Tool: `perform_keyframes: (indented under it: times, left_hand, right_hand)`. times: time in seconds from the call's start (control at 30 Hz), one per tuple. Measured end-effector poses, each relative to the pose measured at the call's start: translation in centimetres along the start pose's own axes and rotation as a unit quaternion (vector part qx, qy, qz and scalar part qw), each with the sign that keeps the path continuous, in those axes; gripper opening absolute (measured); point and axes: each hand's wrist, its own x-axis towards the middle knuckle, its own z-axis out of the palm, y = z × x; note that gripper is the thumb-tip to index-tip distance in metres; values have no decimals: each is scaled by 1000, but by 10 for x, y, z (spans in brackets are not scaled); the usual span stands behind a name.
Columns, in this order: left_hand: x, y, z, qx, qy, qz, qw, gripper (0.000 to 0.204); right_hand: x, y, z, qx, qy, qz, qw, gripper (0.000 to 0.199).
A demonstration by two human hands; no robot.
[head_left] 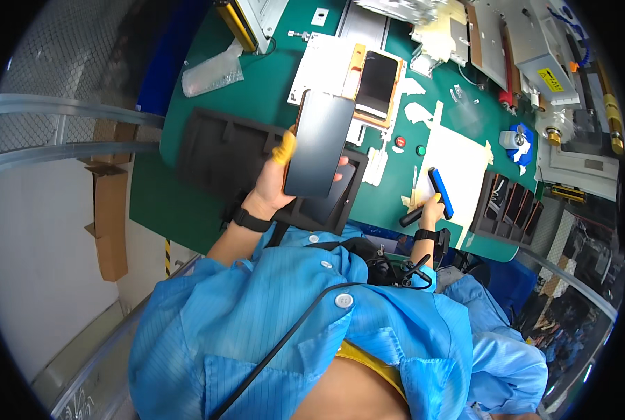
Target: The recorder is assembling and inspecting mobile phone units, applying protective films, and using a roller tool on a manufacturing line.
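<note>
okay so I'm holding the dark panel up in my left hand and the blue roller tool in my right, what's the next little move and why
Probably lower the dark glass panel toward the black foam tray beneath it. The left hand holds it tilted in the air above the tray, while the right hand rests the blue roller tool beside the white sheet, so the panel seems to need a flat support first.
</note>
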Motion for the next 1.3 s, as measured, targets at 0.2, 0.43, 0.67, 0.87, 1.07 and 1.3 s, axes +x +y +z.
perform_keyframes:
  times: [0.2,0.43,0.67,0.87,1.07,1.3]
  left_hand:
    - [-37,25,-45,370,211,78,901,40]
    - [-78,81,-222,664,304,146,667,29]
    - [-52,18,-178,840,402,-125,341,78]
    - [-47,1,-181,823,445,-38,351,69]
    - [-13,-39,-121,830,301,201,425,44]
    - [64,-130,14,594,16,-128,794,26]
  right_hand:
    - [-29,-25,-6,-189,61,-81,977,37]
    - [-67,-35,-1,-1,92,28,995,43]
    - [-66,-34,-9,-28,187,-15,982,47]
    - [-5,-22,-42,-71,264,-111,955,26]
    - [76,5,-89,-212,310,-156,914,28]
    - [112,8,-117,-208,164,-187,946,15]
